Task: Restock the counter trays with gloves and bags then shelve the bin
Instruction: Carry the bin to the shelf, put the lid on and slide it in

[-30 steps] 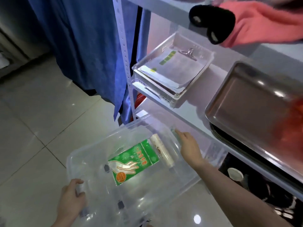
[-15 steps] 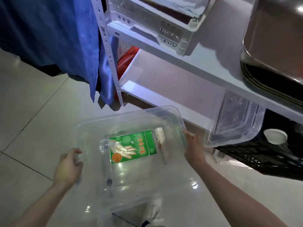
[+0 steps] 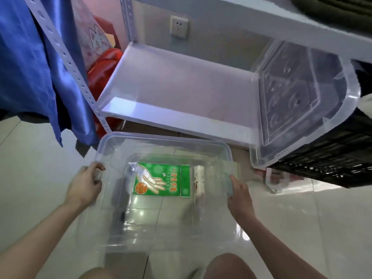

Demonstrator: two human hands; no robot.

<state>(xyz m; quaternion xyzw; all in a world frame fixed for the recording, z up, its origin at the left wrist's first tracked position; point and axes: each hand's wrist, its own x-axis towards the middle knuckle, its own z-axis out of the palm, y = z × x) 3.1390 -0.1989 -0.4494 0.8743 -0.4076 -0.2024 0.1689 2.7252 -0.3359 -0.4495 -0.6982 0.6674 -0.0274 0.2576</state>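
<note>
A person holds a clear bin point(image 3: 161, 137) level above the tiled floor point(image 3: 302, 218), low in the view at about six o'clock. The left hand point(image 3: 84, 184) grips the bin's nine o'clock rim, thumb curled over the edge and fingers wrapped beneath. The right hand point(image 3: 239, 196) grips the three o'clock rim, its fingers closed on the plastic, though blur hides exactly how they lie.

Inside the bin, a green glove packet point(image 3: 161, 181) lies flat on the bottom near the twelve o'clock end. Just beside it, at its three o'clock side, lies a white roll of bags point(image 3: 198, 180).

Beyond the bin's far edge, at twelve o'clock, is the white bottom shelf point(image 3: 181, 91) of a metal rack. A second clear tub point(image 3: 302, 101) stands tipped on its side at the shelf's three o'clock end, its open mouth facing right. A black crate point(image 3: 332, 160) sits at its four o'clock.

Blue cloth point(image 3: 30, 63) hangs at ten o'clock, in front of the rack's perforated upright point(image 3: 66, 57). A red bag point(image 3: 102, 67) sits behind that upright. A wall socket point(image 3: 179, 26) is at twelve o'clock.
</note>
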